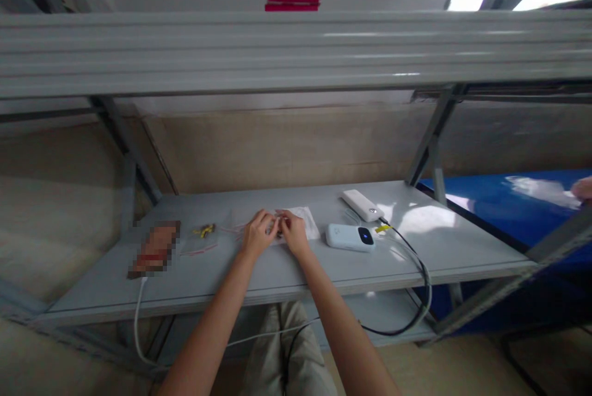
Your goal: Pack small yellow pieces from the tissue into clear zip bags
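My left hand [259, 232] and my right hand [293, 229] meet over the middle of the grey shelf, fingertips pinched close together. Between them shows a small dark piece [279, 234], too small to name and mostly covered by the fingers. Beneath my right hand lies a thin white sheet [308, 217], paper or plastic. Pale pink cord [230, 230] runs leftward from beside my left hand. Farther left sits a small cluster of yellow and dark pieces [204, 231], with another pinkish cord [198, 251] in front of it.
Right of my hands lie a light blue power bank [345, 237] and a white power bank [359, 203], with cables [423, 272] looping over the front edge. A blurred-out flat object [156, 249] with a white cable lies left. An upper shelf beam [296, 53] crosses overhead.
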Tool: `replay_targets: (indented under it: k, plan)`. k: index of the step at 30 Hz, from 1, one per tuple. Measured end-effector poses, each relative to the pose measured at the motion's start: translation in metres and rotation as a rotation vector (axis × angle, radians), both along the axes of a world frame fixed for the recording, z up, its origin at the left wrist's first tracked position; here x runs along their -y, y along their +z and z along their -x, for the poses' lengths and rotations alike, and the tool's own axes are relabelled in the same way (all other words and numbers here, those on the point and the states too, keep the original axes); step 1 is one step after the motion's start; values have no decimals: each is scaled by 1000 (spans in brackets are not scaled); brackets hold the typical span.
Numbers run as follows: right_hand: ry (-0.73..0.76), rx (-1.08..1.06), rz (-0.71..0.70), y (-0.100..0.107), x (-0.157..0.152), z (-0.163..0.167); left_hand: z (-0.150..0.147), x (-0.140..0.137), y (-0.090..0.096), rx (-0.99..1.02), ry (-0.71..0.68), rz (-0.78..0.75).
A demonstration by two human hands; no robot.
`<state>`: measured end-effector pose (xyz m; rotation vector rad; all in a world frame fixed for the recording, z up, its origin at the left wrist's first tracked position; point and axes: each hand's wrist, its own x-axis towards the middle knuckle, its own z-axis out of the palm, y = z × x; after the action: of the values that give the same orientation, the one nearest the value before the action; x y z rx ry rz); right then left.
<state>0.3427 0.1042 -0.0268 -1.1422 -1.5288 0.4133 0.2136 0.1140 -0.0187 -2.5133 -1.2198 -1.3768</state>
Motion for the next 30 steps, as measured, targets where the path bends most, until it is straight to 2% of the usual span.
replay_targets:
  k: [3, 5, 7, 9, 11, 15, 21, 27, 30]
  plan:
    - [-18, -82, 2, 2, -2, -3, 1, -10, -1, 263, 70, 0]
    - [-1, -194, 26, 2, -4, -6, 2, -20, -4, 465, 59, 125]
    - [16, -292, 71, 1, -6, -7, 1, -30, -9, 603, -58, 349]
    - [35, -365, 106, 0, -8, -7, 1, -36, -11, 659, -198, 559]
    - [67, -422, 130, 0, -9, -7, 2, -37, -11, 679, -262, 656]
    - [63, -472, 177, 0, -8, -6, 7, -37, -8, 725, -198, 612]
    - [-150, -339, 120, -6, -12, -11, 10, -42, -10, 715, -157, 575]
    - [-141, -336, 170, -16, -21, -13, 17, -46, -13, 794, -176, 572]
    - [-193, -215, 194, -20, -20, -13, 20, -47, -13, 819, -166, 561]
